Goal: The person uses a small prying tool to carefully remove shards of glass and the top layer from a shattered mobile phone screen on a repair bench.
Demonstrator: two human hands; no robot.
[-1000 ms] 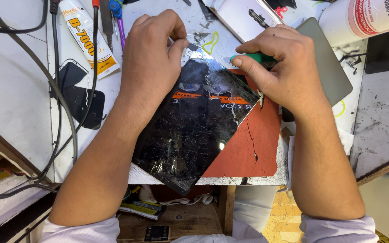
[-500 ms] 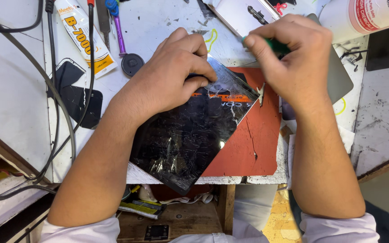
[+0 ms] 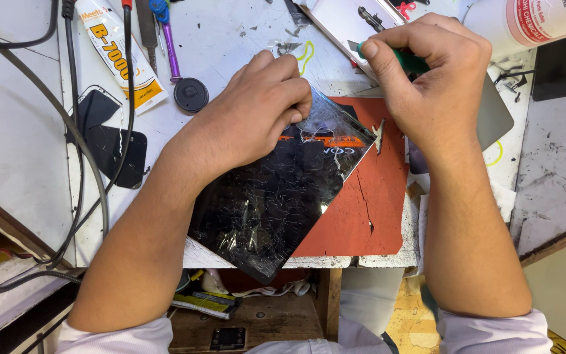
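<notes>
Compared to a moment ago, the left hand has slid a bit further up the cracked tablet screen, fingers curled and pressing down on its top corner. The right hand has lifted slightly, fingers pinched tight around a green-handled tool just above the glass edge. The screen lies tilted on a red mat on the worktop, its lower corner hanging over the front edge. Around it: a glue tube, a purple tool, a round black cap, black cables, and a white bottle top right. The forearms hide part of the mat.
</notes>
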